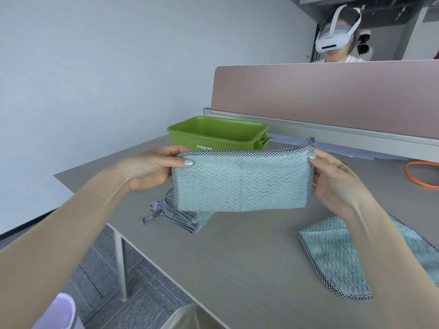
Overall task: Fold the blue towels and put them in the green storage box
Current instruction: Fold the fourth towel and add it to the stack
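I hold a folded blue towel (242, 184) with checked trim upright above the table, in front of the green storage box (218, 134). My left hand (152, 169) pinches its upper left corner, thumb on the front. Its upper right corner is pinched by my right hand (332, 179). The box stands open at the back and looks empty. A second blue towel (187, 218) lies bunched on the table under the held one. A third blue towel (337, 252) lies flat at the right, partly hidden by my right forearm.
The grey table (237, 257) has its left edge near the box. A pink divider panel (332, 96) runs along the back, with a person in a headset (337, 32) behind it. An orange ring (420, 173) lies at the far right.
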Action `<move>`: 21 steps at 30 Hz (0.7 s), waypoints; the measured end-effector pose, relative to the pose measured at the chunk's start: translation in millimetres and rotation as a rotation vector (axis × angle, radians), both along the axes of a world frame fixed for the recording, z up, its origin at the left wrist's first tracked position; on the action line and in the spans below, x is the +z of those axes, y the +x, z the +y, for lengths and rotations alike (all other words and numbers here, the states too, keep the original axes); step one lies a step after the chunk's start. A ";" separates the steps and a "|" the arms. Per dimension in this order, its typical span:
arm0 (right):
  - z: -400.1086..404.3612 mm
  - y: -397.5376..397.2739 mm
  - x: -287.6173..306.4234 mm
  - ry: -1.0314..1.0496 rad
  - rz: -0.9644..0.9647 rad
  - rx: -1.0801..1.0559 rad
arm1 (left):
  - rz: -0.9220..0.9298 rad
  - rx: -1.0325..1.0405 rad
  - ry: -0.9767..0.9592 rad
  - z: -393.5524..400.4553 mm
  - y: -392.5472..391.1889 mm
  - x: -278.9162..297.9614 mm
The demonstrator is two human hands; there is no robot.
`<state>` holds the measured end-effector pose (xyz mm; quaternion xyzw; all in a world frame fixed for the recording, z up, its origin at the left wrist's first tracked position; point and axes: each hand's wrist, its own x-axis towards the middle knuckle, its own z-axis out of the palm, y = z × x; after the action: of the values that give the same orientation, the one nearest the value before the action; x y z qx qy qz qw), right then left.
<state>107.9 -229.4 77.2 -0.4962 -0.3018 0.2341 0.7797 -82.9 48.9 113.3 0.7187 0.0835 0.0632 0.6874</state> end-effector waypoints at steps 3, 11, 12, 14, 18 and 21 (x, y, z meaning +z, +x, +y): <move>-5.4 6.2 -3.8 -0.024 -0.032 0.083 | 0.105 0.009 0.116 1.4 -2.0 -1.1; -7.3 4.8 -14.1 -0.229 -0.046 0.378 | 0.077 0.018 -0.001 15.5 -6.8 6.1; -7.2 3.8 -14.8 -0.235 -0.054 0.396 | 0.075 0.015 -0.007 16.5 -6.8 7.4; -6.5 1.6 -15.1 -0.251 -0.073 0.418 | 0.068 0.010 -0.001 17.1 -7.1 9.2; -4.5 1.2 -16.7 -0.337 -0.114 0.378 | 0.064 0.001 0.017 15.8 -8.3 9.4; -3.9 0.8 -15.9 -0.370 -0.136 0.335 | -0.003 0.009 0.024 10.5 -9.7 10.9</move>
<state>108.7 -233.4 61.3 -0.5881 -0.3837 0.3771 0.6039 -92.6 59.4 124.2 0.7265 0.0849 0.0686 0.6785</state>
